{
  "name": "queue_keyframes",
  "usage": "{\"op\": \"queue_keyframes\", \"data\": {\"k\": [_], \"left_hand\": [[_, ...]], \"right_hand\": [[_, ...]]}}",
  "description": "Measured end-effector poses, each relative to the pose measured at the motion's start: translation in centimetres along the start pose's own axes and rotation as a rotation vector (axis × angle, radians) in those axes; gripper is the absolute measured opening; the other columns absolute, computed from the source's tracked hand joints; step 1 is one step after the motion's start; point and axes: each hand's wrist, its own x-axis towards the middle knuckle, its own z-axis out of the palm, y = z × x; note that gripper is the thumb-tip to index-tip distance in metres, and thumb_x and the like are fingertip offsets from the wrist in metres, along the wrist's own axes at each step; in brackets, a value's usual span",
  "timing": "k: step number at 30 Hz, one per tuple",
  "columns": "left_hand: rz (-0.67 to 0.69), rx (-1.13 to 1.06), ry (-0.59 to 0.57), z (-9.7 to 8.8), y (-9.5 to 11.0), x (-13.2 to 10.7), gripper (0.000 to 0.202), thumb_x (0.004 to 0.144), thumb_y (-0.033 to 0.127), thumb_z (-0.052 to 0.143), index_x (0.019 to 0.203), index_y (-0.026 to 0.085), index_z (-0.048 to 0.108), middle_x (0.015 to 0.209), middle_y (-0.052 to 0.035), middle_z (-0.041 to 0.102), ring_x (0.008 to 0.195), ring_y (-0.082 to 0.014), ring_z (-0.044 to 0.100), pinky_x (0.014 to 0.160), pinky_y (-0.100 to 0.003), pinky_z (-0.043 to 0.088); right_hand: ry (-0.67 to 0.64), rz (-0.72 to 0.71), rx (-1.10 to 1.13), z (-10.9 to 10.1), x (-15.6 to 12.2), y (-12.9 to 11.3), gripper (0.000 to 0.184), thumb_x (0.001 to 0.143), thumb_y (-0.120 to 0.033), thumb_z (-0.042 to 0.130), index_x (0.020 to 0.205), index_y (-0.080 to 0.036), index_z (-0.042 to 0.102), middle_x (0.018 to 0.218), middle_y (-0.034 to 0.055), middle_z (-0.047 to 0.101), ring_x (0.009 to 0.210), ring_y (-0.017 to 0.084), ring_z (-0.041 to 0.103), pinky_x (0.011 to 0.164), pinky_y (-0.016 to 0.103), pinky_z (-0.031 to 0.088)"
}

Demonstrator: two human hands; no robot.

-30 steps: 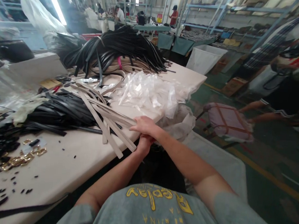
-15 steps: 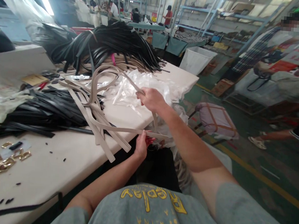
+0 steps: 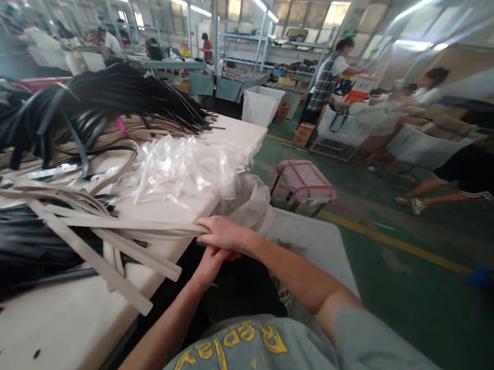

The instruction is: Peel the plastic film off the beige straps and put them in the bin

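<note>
A beige strap [image 3: 141,226], doubled into long lengths, stretches from the pile on the table to my hands at the table's edge. My right hand [image 3: 222,232] is closed round its near end, palm down. Just below and touching it is my left hand [image 3: 211,266], its fingers curled at the same strap end and partly hidden by the right hand. More beige straps [image 3: 96,253] lie crossed on the table to the left, some ends hanging over the edge. Under them lies a heap of black straps [image 3: 15,246].
Clear plastic bags [image 3: 184,168] lie on the table [image 3: 238,130] beyond my hands. A large bundle of black straps [image 3: 109,91] is behind. To the right stand a padded stool [image 3: 305,178] and a white bin [image 3: 262,103]; several people are farther off, one walking [image 3: 466,168].
My right hand has come down and back to my left hand, drawing the looped strap out straight and flat. The view has turned to the right.
</note>
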Motion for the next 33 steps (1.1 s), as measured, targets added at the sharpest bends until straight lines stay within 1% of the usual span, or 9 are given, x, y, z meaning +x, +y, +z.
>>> {"op": "queue_keyframes", "data": {"k": [3, 6, 12, 17, 20, 23, 27, 30, 33], "left_hand": [[-0.049, -0.148, -0.096, 0.4, 1.7, -0.8, 0.052, 0.076, 0.041, 0.08, 0.121, 0.019, 0.067, 0.119, -0.0135, 0.07, 0.11, -0.0316, 0.067, 0.084, -0.039, 0.055], [0.06, -0.413, 0.036, 1.0, 3.9, -1.3, 0.06, 0.08, 0.051, 0.075, 0.131, 0.026, 0.06, 0.131, -0.0103, 0.065, 0.12, -0.0276, 0.062, 0.096, -0.041, 0.052], [0.101, -0.651, 0.403, 0.8, 7.6, -1.0, 0.034, 0.074, 0.035, 0.082, 0.103, 0.021, 0.07, 0.086, 0.0015, 0.069, 0.076, -0.0102, 0.066, 0.078, -0.024, 0.054], [-0.003, -0.595, 0.293, 3.1, 6.5, -1.2, 0.027, 0.073, 0.037, 0.084, 0.086, 0.019, 0.068, 0.078, 0.0022, 0.065, 0.068, -0.0094, 0.062, 0.07, -0.022, 0.053], [-0.145, -0.424, 0.078, 6.1, 4.5, -2.2, 0.032, 0.076, 0.048, 0.08, 0.081, 0.017, 0.069, 0.079, -0.0041, 0.069, 0.074, -0.017, 0.066, 0.076, -0.031, 0.055], [-0.203, -0.199, -0.136, 8.1, 3.0, -3.4, 0.035, 0.08, 0.052, 0.074, 0.078, 0.017, 0.072, 0.082, -0.0097, 0.072, 0.083, -0.025, 0.069, 0.083, -0.038, 0.056], [-0.265, 0.167, -0.326, 7.7, 2.5, -3.2, 0.032, 0.085, 0.049, 0.07, 0.096, 0.02, 0.075, 0.068, -0.0066, 0.069, 0.054, -0.0203, 0.064, 0.052, -0.03, 0.051], [-0.162, 0.284, -0.194, 6.3, 3.7, -1.6, 0.039, 0.085, 0.051, 0.069, 0.106, 0.018, 0.073, 0.063, -0.0043, 0.067, 0.048, -0.0176, 0.06, 0.047, -0.026, 0.046], [0.074, 0.304, 0.064, 5.4, 6.6, -1.3, 0.037, 0.081, 0.053, 0.074, 0.09, 0.017, 0.076, 0.083, -0.0092, 0.073, 0.077, -0.0213, 0.067, 0.071, -0.028, 0.053]], "right_hand": [[0.138, -0.001, 0.085, -1.4, -3.7, 1.5, 0.029, 0.091, -0.02, 0.059, 0.119, -0.015, 0.064, 0.106, 0.0069, 0.071, 0.092, 0.018, 0.064, 0.081, 0.026, 0.045], [0.094, 0.008, 0.096, -1.4, -8.6, 2.9, 0.034, 0.093, -0.025, 0.057, 0.125, -0.015, 0.062, 0.115, 0.0105, 0.07, 0.099, 0.022, 0.063, 0.087, 0.03, 0.045], [0.045, 0.3, 0.288, 2.3, -19.7, 7.5, 0.029, 0.089, -0.027, 0.055, 0.115, -0.018, 0.066, 0.104, 0.008, 0.07, 0.095, 0.022, 0.064, 0.086, 0.031, 0.046], [-0.027, 0.563, 0.402, 7.4, -25.8, 11.6, 0.018, 0.077, -0.019, 0.059, 0.092, -0.018, 0.069, 0.087, 0.0043, 0.069, 0.084, 0.021, 0.064, 0.076, 0.029, 0.047], [-0.187, 0.512, 0.542, 9.4, -25.0, 11.4, 0.02, 0.07, -0.022, 0.069, 0.09, -0.016, 0.071, 0.081, 0.0014, 0.067, 0.075, 0.018, 0.062, 0.068, 0.026, 0.046], [-0.283, 0.329, 0.866, 9.6, -21.0, 9.7, 0.036, 0.072, -0.033, 0.074, 0.104, -0.016, 0.07, 0.084, 0.0001, 0.068, 0.074, 0.015, 0.063, 0.072, 0.025, 0.05], [-0.342, 0.133, 1.186, 7.7, -15.2, 7.5, 0.043, 0.075, -0.054, 0.073, 0.087, -0.013, 0.068, 0.076, 0.0032, 0.068, 0.066, 0.014, 0.065, 0.069, 0.028, 0.055], [-0.131, 0.077, 1.226, 5.8, -12.6, 7.7, 0.047, 0.08, -0.059, 0.069, 0.078, -0.012, 0.066, 0.063, 0.0008, 0.063, 0.05, 0.009, 0.057, 0.051, 0.021, 0.048], [0.277, 0.161, 1.355, 4.1, -10.7, 10.0, 0.04, 0.083, -0.053, 0.068, 0.081, -0.014, 0.064, 0.049, -0.0073, 0.048, 0.038, 0.004, 0.036, 0.039, 0.016, 0.029]]}}
